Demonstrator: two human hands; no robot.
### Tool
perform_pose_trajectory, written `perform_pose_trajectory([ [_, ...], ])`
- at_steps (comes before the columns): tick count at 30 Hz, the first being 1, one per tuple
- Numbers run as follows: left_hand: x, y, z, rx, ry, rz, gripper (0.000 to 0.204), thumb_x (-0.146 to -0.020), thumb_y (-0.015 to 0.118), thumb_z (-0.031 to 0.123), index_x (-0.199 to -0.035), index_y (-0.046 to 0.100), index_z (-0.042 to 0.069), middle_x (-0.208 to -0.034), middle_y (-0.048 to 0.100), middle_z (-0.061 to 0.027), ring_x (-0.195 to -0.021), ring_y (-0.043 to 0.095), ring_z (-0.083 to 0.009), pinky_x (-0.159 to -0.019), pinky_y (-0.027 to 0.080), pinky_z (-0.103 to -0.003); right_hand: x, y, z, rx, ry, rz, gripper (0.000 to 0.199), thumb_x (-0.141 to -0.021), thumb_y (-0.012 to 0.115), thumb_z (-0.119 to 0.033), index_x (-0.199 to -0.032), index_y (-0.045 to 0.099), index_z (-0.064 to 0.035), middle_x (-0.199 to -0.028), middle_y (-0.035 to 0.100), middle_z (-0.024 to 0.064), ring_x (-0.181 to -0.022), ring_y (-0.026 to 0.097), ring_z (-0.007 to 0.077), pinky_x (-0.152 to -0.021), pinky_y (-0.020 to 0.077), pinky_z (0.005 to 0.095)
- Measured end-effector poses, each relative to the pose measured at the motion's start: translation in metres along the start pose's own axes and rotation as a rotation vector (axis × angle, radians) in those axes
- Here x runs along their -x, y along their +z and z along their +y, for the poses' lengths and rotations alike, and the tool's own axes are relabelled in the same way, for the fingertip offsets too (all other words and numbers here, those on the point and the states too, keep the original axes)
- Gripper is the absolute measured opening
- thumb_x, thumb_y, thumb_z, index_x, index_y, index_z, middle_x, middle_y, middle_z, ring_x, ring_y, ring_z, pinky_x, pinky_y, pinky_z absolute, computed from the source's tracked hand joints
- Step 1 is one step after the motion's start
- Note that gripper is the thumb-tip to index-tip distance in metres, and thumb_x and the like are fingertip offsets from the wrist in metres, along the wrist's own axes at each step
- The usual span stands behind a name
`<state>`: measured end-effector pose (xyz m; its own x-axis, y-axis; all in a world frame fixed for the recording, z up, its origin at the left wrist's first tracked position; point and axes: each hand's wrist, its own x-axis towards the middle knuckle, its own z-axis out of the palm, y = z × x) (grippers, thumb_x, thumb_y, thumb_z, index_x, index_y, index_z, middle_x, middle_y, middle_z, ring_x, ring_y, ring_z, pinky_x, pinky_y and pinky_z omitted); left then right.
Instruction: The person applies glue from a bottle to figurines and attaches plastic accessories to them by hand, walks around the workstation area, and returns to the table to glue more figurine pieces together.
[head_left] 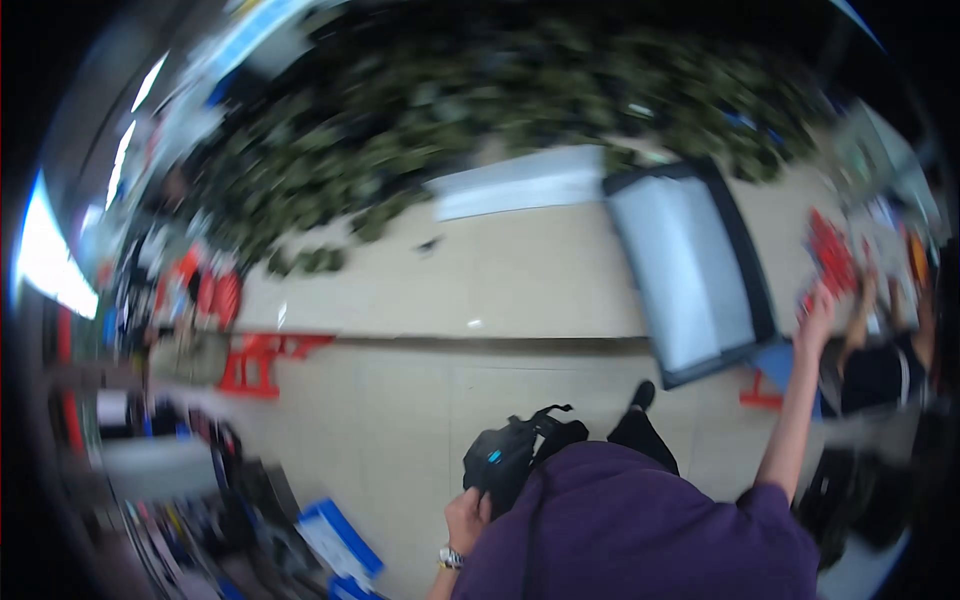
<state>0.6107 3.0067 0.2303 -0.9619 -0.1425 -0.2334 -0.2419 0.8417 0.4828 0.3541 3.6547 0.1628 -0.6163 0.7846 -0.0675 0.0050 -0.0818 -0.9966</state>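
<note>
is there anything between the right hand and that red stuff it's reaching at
Nothing visible. The right hand is stretched out with its fingertips at the lower edge of the red items, and no object shows between them. Motion blur hides whether they touch.

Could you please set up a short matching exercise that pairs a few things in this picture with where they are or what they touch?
Things:
1. left hand
2. right hand
3. flat tray
4. blue crate

Places:
A. on the floor at lower left
B. on the beige table, toward the right
C. stretched out to the red items
D. at the black bag

Pairs: 1-D, 2-C, 3-B, 4-A
</note>
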Motion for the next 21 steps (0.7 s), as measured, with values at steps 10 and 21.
perform_pose_trajectory([
  [10,0.075,-0.114,-0.203,0.025,-0.147,0.412,0.023,-0.084,0.063,0.015,-0.069,0.048,0.005,-0.06,0.054,-0.0134,-0.056,0.057,-0.0335,-0.05,0.044,-0.044,0.347,0.32,-0.041,0.063,0.043,-0.784,0.019,-0.099,0.056,-0.029,-0.096,0.06,-0.0109,-0.067,0.049,-0.0061,-0.05,0.039,0.0009,-0.039,0.0258,0.0182],
  [21,0.147,-0.185,-0.42,0.128,-0.8,0.751,0.028,-0.085,0.063,0.014,-0.066,0.046,0.004,-0.057,0.052,-0.0171,-0.051,0.054,-0.0371,-0.047,0.041,-0.045,0.678,0.618,0.009,0.525,-0.061,-1.429,0.013,-0.097,0.056,-0.022,-0.093,0.06,-0.0099,-0.065,0.049,-0.0056,-0.049,0.043,0.0011,-0.039,0.0262,0.017],
])
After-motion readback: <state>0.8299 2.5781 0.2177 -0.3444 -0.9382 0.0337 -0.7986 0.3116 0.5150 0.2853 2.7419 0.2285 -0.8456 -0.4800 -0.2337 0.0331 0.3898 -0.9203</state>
